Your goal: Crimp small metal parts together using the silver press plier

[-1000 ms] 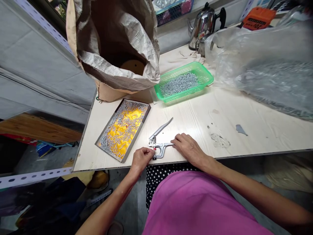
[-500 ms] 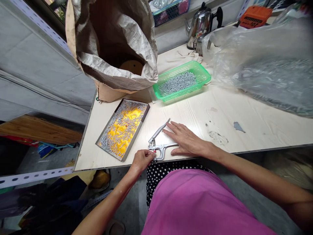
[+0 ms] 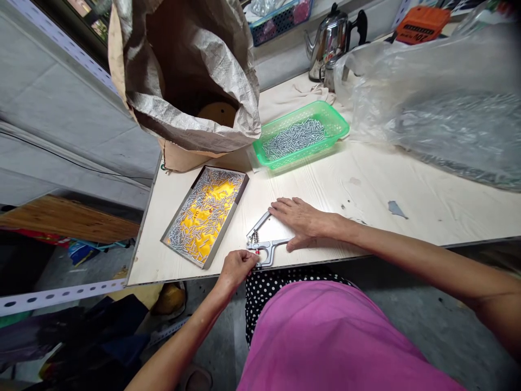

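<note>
The pale tabletop [image 3: 325,184] is brightly lit, the floor [image 3: 427,320] below dim, the upper-right corner dark and blurred.

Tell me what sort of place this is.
Probably a small workshop: a plier-like hand tool lies on the table, near a shallow tray and a green basket, both holding many small metallic-looking pieces.
</note>
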Tool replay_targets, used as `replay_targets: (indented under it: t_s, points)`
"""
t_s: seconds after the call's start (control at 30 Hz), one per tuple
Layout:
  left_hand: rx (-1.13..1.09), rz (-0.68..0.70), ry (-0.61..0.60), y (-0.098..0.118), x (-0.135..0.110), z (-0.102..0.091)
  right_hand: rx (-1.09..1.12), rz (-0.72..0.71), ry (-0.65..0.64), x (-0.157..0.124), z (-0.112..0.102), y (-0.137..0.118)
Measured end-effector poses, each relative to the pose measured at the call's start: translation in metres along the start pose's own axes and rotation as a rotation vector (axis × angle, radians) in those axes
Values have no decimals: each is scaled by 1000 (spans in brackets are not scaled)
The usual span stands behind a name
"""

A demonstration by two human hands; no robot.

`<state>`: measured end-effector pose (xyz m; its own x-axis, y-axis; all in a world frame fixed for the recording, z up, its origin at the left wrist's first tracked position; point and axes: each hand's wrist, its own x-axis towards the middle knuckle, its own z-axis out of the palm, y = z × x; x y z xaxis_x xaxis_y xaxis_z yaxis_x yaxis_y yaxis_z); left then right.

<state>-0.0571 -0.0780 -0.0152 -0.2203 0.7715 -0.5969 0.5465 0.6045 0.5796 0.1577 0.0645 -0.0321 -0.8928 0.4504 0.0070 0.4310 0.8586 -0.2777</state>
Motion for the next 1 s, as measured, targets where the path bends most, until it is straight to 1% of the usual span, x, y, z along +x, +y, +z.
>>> replay_targets:
  t_s: [0.3,0.37,0.43,0.47,0.53,0.6,0.63,0.67,0.77,0.83,0.9,1.0]
  points:
    - [-9,20,16,-7,2,2,-10,15,-16,2,-7,-5]
    - [11,12,4,-7,1,1,-17,17,-14,0,-6,-7]
    - [88,16,-2,-6,-2,0,-4,17,-10,-3,-4,-8]
    - [158,43,23,-4,-5,-1,9,17,-6,-4,-3,-9]
    - [334,157,139,2,-13,-1,32,17,6,-8,-3,-11]
    - [483,330,270,10,-19,1,43,15,19,-10,-4,-13]
    - [539,418,310,14,-20,3,47,13,23,-11,-5,-14]
    - [586,503,324,19,-19,6,49,12,25,-12,-7,-16]
    - [711,714,288,34,-5,15,52,20,22,-13,-9,-19]
    - [766,793,230,42,10,20,51,33,21,-15,-9,-19]
    - [808,819,170,47,23,23,55,31,21,-18,-7,-18]
    - [876,797,118,54,34,21,37,55,31,-26,-5,-15]
